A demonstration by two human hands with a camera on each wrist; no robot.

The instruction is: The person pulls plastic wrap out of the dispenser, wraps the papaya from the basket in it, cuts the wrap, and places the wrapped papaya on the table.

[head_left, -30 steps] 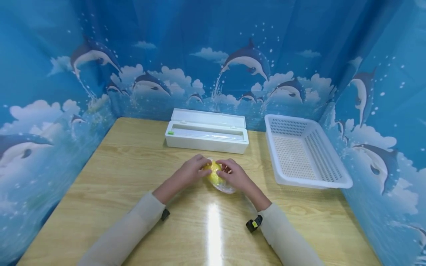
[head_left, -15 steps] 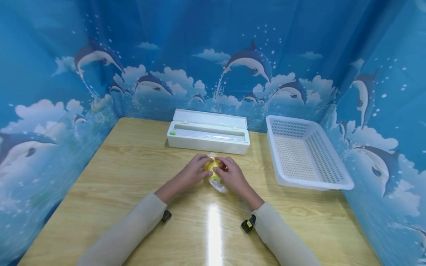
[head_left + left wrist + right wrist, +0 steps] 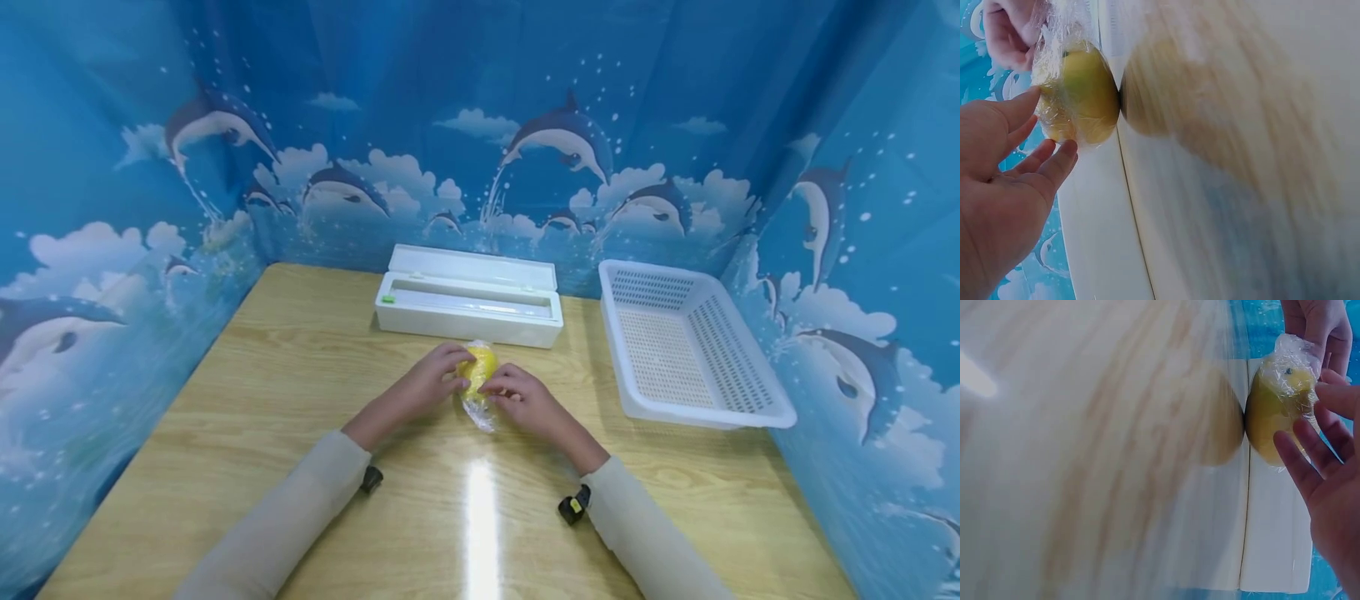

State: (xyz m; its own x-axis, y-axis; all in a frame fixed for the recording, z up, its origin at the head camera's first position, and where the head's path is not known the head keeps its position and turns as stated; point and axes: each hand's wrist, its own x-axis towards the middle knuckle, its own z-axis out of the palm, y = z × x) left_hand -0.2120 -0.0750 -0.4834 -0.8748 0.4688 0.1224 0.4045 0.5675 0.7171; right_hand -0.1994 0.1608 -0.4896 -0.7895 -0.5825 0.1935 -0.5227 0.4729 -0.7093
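Observation:
A yellow oval fruit with a greenish patch rests on the table, wrapped in crinkled cling film. My left hand holds the fruit's left side with thumb and fingertips. On the other side, my right hand pinches at the film's edge near the fruit's lower right, other fingers loosely bent. In the left wrist view, the fruit has film bunched over one side. The right wrist view shows the fruit with bunched film between both hands.
Behind the hands stands a long white cling film box, its lid raised and a roll inside. A white perforated plastic basket sits at the right. Blue dolphin-print curtains enclose the wooden table.
The right hand has drawn back from the fruit's top to its lower right, uncovering more of it. The fruit has turned, and its film tail now points more straight toward the person.

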